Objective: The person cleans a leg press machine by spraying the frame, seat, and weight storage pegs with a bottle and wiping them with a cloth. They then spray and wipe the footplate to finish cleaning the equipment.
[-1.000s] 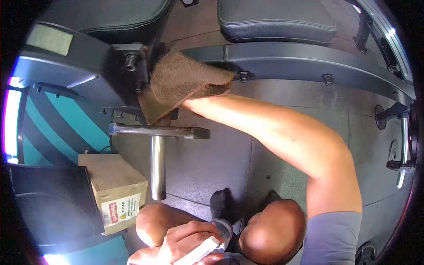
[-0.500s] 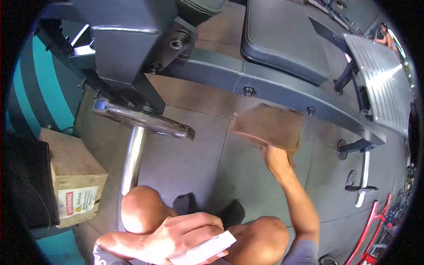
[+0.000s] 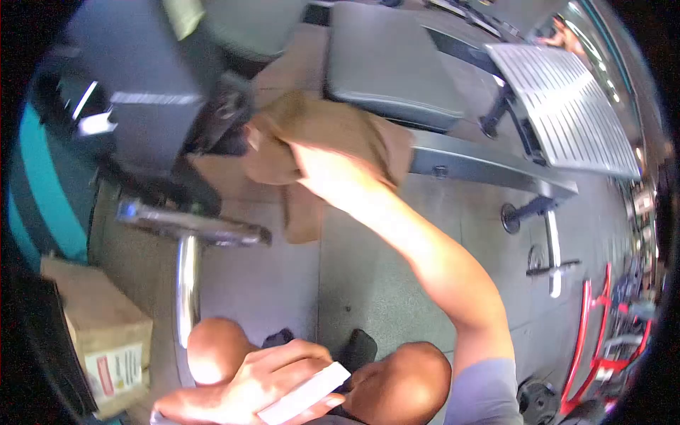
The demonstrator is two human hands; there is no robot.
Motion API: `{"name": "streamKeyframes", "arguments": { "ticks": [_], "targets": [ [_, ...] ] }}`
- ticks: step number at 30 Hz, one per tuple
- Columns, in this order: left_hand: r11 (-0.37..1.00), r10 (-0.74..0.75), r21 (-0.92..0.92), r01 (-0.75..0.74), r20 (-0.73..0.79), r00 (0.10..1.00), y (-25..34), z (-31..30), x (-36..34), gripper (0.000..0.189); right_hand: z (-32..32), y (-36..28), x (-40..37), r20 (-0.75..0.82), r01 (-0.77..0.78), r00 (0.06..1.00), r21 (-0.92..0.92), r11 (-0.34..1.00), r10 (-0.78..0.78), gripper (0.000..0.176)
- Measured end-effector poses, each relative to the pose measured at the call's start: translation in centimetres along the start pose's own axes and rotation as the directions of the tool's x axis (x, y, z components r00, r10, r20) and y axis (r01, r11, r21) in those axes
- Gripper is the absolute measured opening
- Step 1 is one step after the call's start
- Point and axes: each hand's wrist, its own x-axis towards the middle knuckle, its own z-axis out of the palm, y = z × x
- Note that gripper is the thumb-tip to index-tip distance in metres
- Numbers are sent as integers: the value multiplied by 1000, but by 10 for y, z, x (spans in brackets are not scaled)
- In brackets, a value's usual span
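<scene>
A brown cloth [image 3: 347,138] lies draped over the dark metal beam [image 3: 489,166] of a gym machine, with my right hand [image 3: 308,166] closed on it; my fingers are partly hidden in its folds. Close to my knees, my left hand [image 3: 283,372] grips a white flat object [image 3: 304,395], whose exact kind I cannot make out. The black padded seat [image 3: 389,64] is just beyond the cloth. To the left of the cloth is a dark upright part [image 3: 152,127] of the machine, blurred.
A cardboard box [image 3: 106,312] with a warning label stands at left. A weight plate [image 3: 191,225] sits on a chrome bar [image 3: 188,283]. At right are a ribbed metal footplate [image 3: 567,106] and red rails [image 3: 584,340]. A person [image 3: 563,35] is far off.
My right hand has moved left and farther away with the cloth, from below the beam onto it. The view has shifted, so the machine appears farther left. My left hand still holds the white object.
</scene>
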Motion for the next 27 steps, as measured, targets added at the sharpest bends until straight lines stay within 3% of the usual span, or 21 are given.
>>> {"name": "streamKeyframes", "arguments": {
  "ticks": [2, 3, 4, 5, 7, 8, 11, 13, 15, 17, 18, 19, 20, 21, 22, 24, 26, 27],
  "targets": [
    [999, -24, 46, 24, -5, 1000, 2, 0, 3, 27, 39, -1, 26, -255, 140, 953, -106, 985, -163, 57],
    [997, -43, 58, 43, -12, 999, 2, 1, 3, 26, 7, -13, 43, -31, 107, 993, -124, 987, -111, 79],
    [993, -85, 85, 84, 5, 996, 2, 1, 4, 26, 2, -5, 58, 119, 229, 970, -129, 965, -214, 75],
    [990, -116, 81, 115, 3, 993, 3, 1, 7, 26, -3, 0, 55, 0, 270, 963, -75, 960, -271, 69],
    [988, -94, 122, 93, 0, 996, 0, 2, 14, 25, -5, -2, 46, -73, 130, 989, 69, 989, -125, 73],
    [987, -87, 134, 85, 7, 996, -1, 2, 15, 25, 3, 3, 35, -292, 176, 945, 82, 981, -145, 70],
    [984, -101, 148, 100, -2, 995, -1, -1, 16, 23, 10, 22, -5, -301, 186, 940, 55, 981, -162, 76],
    [981, -148, 121, 152, -41, 988, 2, -5, 13, 23, -15, 23, -24, 118, -2, 993, 162, 987, -17, 76],
    [987, -121, 105, 124, -33, 992, -3, -9, 8, 22, -48, 26, -36, 384, -308, 905, 292, 906, 184, 68],
    [991, -103, 86, 106, -36, 994, -6, -12, 4, 23, -22, 54, -69, 250, -411, 900, 212, 886, 358, 77],
    [991, -88, 95, 93, -51, 995, -4, -15, 4, 26, -23, 73, -85, 290, -532, 831, 167, 830, 474, 83],
    [993, -75, 92, 80, -51, 996, -6, -17, 3, 27, -19, 97, -116, 58, -459, 885, 267, 847, 462, 84],
    [994, -60, 92, 65, -54, 997, -8, -17, 3, 29, -27, 113, -135, 1, -499, 859, 229, 836, 513, 85],
    [994, -49, 90, 54, -56, 997, -10, -18, 2, 30, -28, 133, -155, -97, -450, 881, 122, 884, 462, 83],
    [995, -58, 80, 62, -52, 997, -11, -19, 2, 32, -17, 149, -167, -185, -399, 853, 370, 839, 487, 77],
    [994, -70, 77, 74, -49, 996, -13, -19, 3, 33, -7, 148, -159, -371, -337, 759, 481, 810, 536, 69],
    [994, -90, 60, 93, -50, 995, -12, -19, 6, 30, -11, 112, -126, -584, -438, 646, 243, 866, 491, 64],
    [994, -78, 70, 83, -67, 995, -14, -18, 6, 30, -16, 84, -102, -586, -454, 553, 384, 804, 593, 53]
  ]
}}
